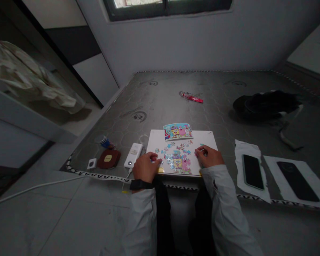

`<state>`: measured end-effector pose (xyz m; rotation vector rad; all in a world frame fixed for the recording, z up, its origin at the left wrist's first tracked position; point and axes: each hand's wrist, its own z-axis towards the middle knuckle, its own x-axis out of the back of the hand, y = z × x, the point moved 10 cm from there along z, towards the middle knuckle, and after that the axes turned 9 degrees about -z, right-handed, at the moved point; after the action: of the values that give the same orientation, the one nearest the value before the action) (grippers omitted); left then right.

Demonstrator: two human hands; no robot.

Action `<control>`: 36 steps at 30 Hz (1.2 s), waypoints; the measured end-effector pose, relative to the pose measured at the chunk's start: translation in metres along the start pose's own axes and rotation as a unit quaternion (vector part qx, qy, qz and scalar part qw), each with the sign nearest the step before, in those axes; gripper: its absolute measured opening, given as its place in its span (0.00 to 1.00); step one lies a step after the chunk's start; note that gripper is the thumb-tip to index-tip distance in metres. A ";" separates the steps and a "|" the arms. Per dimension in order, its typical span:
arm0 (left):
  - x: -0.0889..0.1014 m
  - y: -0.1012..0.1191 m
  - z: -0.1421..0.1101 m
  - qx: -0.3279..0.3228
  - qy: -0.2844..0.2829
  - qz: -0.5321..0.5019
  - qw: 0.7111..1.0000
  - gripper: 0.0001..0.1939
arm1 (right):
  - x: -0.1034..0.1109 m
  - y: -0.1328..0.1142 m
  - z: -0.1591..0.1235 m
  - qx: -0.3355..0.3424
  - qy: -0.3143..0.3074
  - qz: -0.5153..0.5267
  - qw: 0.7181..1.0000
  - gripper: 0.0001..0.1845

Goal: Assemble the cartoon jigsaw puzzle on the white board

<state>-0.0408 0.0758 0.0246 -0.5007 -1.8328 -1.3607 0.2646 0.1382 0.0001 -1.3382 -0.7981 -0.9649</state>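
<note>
Taking the partly joined jigsaw (177,163) as the clock's centre, with 12 pointing away from the person, the left hand (146,167) is sitting at 9 o'clock over the near left edge of the white board (205,137). Its forearm is slanting in from 7 o'clock, the pale left sleeve (142,217) ending below a black wristband (140,185). The back of this hand is facing up, its fingers are curling inward, and the thumb is pointing toward 3 o'clock, with only a narrow gap between thumb and fingers; whether a piece is sitting between them, I cannot tell.

The right hand (208,156) is poised at 3 o'clock, over the board's right side, its sleeved forearm slanting in from 5 o'clock. Its fingers are bending round and pointing toward 10 o'clock, with thumb and forefinger tips drawing close together; I cannot tell whether they are gripping anything.

Between both hands, the jigsaw is lying on the board's near half. Loose pieces (181,146) are scattering around it from 10 to 2 o'clock, and the picture card (178,132) is lying beyond them at 12. Just beyond the left hand, a white power bank (133,155) is lying at 9 o'clock.
</note>
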 end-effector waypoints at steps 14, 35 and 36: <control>-0.018 0.002 0.002 -0.033 -0.052 -0.014 0.998 0.08 | -0.013 -0.019 0.000 0.034 -0.039 -0.046 0.998 0.14; -0.042 -0.004 0.004 -0.030 -0.123 -0.111 0.986 0.07 | -0.017 -0.038 -0.004 0.068 -0.063 -0.043 0.995 0.12; -0.041 -0.004 0.004 -0.028 -0.123 -0.111 0.986 0.07 | -0.017 -0.038 -0.004 0.069 -0.062 -0.043 0.995 0.12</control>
<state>-0.0197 0.0839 -0.0104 -0.5254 -2.1058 -1.5600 0.2225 0.1368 0.0000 -1.2609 -1.0061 -0.8846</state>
